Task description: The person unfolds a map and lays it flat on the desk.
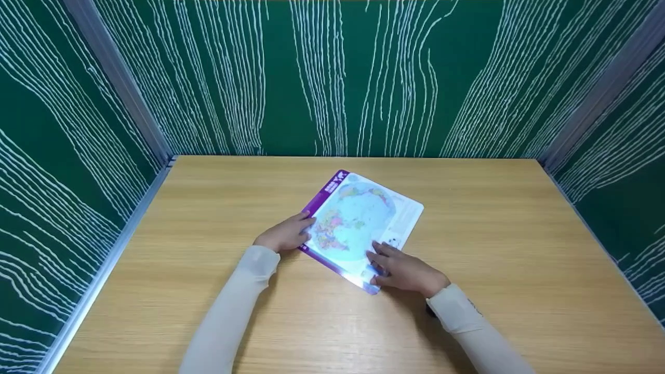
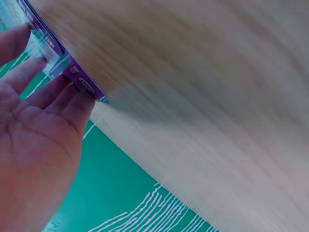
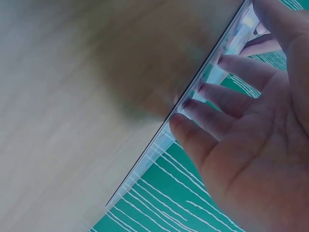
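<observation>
A thin, glossy world map board [image 1: 358, 218] with rounded corners and a purple border lies turned at an angle on the table. My left hand [image 1: 286, 232] touches its left edge; in the left wrist view, the fingertips of that hand [image 2: 41, 116] meet the purple border [image 2: 79, 77]. Over the board's lower right side is my right hand [image 1: 408, 270], fingertips on the printed face. The right wrist view shows this hand [image 3: 251, 130] with fingers extended against the board's edge [image 3: 212, 72]. The board's underside is hidden.
A wooden table [image 1: 208, 197] extends around the board on all sides. Green panels with white wavy lines [image 1: 280, 78] rise behind it and to both sides, joined by grey metal posts [image 1: 114, 67].
</observation>
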`<state>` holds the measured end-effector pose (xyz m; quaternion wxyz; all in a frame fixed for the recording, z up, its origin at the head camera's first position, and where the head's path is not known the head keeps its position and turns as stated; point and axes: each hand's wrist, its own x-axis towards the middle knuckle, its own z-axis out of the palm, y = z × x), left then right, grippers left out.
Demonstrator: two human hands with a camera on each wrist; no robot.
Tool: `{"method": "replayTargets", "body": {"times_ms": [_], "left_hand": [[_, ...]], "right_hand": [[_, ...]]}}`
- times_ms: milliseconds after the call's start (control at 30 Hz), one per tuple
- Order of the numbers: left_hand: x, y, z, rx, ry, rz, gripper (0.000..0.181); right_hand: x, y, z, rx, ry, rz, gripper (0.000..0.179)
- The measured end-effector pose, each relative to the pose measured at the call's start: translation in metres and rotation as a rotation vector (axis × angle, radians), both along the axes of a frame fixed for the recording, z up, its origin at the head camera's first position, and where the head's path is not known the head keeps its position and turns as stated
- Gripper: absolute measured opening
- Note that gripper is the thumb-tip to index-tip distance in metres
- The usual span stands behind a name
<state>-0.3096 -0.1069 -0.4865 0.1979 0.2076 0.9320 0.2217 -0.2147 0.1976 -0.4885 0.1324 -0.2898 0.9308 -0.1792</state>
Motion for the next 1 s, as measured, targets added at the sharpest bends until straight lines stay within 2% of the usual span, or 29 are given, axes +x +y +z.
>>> {"method": "replayTargets", "body": {"times_ms": [100, 267, 600, 1000], "left_hand": [[0.003, 0.000, -0.001, 0.002, 0.015, -0.006, 0.053], [0.006, -0.001, -0.003, -0.018, 0.004, 0.021, 0.053], [0.012, -0.003, -0.002, -0.023, 0.027, -0.014, 0.052], [0.021, -0.001, -0.003, -0.035, 0.022, -0.002, 0.053]], "right_hand": [[-0.002, 0.002, -0.001, -0.003, 0.013, 0.026, 0.065], [-0.007, 0.007, -0.001, 0.014, 0.013, 0.050, 0.065], [-0.020, 0.021, -0.002, -0.011, -0.051, 0.053, 0.068], [-0.030, 0.028, 0.004, -0.044, -0.139, 0.016, 0.066]]}}
